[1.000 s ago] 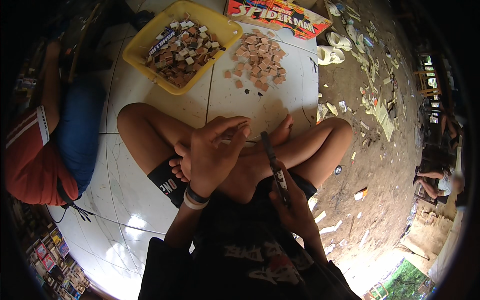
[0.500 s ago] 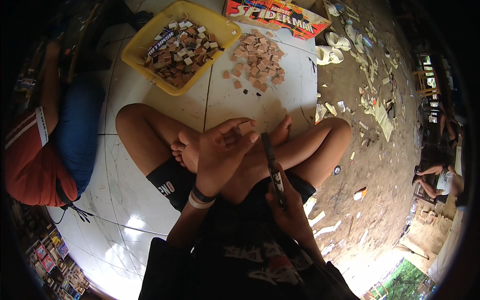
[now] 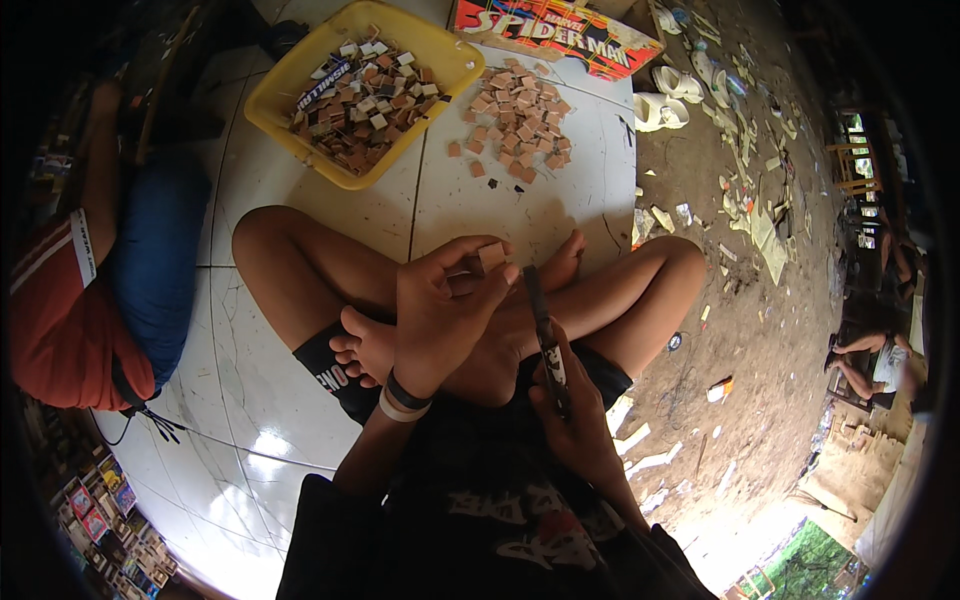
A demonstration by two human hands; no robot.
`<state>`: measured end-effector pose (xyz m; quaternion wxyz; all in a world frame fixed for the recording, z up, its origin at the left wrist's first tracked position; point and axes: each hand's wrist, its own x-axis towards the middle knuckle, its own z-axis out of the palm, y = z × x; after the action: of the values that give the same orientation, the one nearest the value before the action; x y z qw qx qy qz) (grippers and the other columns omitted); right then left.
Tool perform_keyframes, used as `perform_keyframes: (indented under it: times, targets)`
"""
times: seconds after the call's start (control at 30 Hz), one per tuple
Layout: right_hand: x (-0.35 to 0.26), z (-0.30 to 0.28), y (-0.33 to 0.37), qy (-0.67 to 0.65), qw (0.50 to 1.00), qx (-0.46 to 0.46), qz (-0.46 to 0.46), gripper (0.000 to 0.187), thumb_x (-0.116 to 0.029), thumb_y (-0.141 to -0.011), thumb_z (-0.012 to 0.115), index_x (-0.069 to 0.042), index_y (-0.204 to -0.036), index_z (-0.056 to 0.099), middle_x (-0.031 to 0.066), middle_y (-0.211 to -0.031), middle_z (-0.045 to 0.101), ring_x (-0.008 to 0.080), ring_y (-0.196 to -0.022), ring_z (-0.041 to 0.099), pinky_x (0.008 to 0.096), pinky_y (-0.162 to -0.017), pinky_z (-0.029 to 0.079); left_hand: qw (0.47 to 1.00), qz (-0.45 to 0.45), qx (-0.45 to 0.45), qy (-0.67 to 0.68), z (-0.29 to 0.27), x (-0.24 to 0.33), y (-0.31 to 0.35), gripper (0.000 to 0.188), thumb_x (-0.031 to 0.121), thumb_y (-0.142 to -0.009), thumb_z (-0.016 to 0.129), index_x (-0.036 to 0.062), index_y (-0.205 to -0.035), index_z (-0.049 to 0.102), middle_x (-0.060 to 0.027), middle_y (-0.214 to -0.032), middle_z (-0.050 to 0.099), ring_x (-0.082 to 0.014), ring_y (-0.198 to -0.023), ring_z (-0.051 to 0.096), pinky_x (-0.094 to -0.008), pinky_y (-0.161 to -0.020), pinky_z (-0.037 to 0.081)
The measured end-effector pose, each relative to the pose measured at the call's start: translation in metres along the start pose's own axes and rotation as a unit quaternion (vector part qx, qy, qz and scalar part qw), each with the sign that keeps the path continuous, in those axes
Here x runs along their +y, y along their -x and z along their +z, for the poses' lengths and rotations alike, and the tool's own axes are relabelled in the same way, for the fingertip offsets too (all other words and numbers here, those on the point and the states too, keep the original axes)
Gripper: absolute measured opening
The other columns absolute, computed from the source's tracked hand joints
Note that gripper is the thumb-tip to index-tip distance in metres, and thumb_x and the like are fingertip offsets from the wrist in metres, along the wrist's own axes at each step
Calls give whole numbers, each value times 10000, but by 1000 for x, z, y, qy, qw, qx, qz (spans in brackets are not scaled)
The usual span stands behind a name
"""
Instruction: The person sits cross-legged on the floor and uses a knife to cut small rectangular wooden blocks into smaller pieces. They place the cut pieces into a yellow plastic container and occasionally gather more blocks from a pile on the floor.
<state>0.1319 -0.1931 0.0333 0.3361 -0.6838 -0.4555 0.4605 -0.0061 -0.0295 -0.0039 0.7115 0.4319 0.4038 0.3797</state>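
My left hand (image 3: 440, 320) is raised over my crossed legs, pinching a small square brown tile (image 3: 491, 257) at the fingertips. Wood or board, I cannot tell which. In my right hand (image 3: 582, 415) is a long narrow tool with a dark blade (image 3: 537, 300) and a black handle with pale marks, held upright. Its tip is just right of my left fingertips; whether it touches them is unclear. Ahead lies a loose heap of similar brown square tiles (image 3: 520, 120). Left of that heap, a yellow plastic basin (image 3: 262, 112) holds many mixed brown and white tiles.
A red printed box (image 3: 560, 40) stands beyond the heap. To the right, the white tiled floor drops off to dirt ground (image 3: 740, 330) strewn with scraps, with pale clogs (image 3: 658, 112) near its edge. Another person in blue trousers (image 3: 160, 270) sits close on the left.
Both hands, with the tile and the tool, stay nearly in place. My bare foot beside the left wrist has shifted slightly toward my body.
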Motion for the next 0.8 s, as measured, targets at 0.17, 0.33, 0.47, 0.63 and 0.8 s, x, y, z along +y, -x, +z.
perform_keyframes:
  times: [0.17, 0.33, 0.47, 0.63, 0.8]
  targets:
    - [2, 0, -1, 14, 1000, 5, -18, 745, 9, -1019, 617, -19, -1680, 275, 198, -1274, 596, 316, -1139, 612, 382, -974, 491, 1000, 1, 2, 14, 1, 0, 0, 269, -34, -943, 767, -82, -1201, 707, -91, -1061, 776, -132, -962, 766, -229, -850, 621]
    - [3, 0, 1, 11, 1000, 5, -22, 709, -28, -1041, 607, 8, -1669, 278, 98, -1043, 604, 187, -909, 588, 323, -847, 502, 1000, 12, 3, -8, 3, 4, 1, 269, -33, -938, 772, -79, -1195, 708, -96, -1064, 779, -124, -961, 757, -236, -857, 619]
    - [4, -4, 7, -78, 995, -39, 56, 536, -20, -1055, 596, 44, -1554, 411, 139, -1156, 660, 224, -1013, 660, 361, -940, 532, 999, 43, -11, -16, 5, 4, 3, 284, -63, -927, 770, -80, -1202, 700, -100, -1080, 777, -130, -994, 750, -257, -901, 614]
    - [4, -9, 14, -371, 915, -151, 52, 216, -88, -1061, 597, 25, -1238, 546, 71, -982, 624, 154, -854, 613, 329, -772, 525, 996, 24, -48, 76, 4, 0, 4, 305, -92, -926, 763, -73, -1219, 681, -91, -1081, 764, -132, -1022, 739, -267, -946, 601]
    - [-1, -3, 17, -466, 861, -169, 115, 249, -187, -1042, 635, 9, -1166, 546, 73, -900, 607, 150, -797, 599, 327, -734, 508, 992, -8, -91, 89, -11, 1, 0, 290, -87, -940, 754, -62, -1218, 673, -68, -1049, 747, -124, -1011, 730, -270, -945, 602]
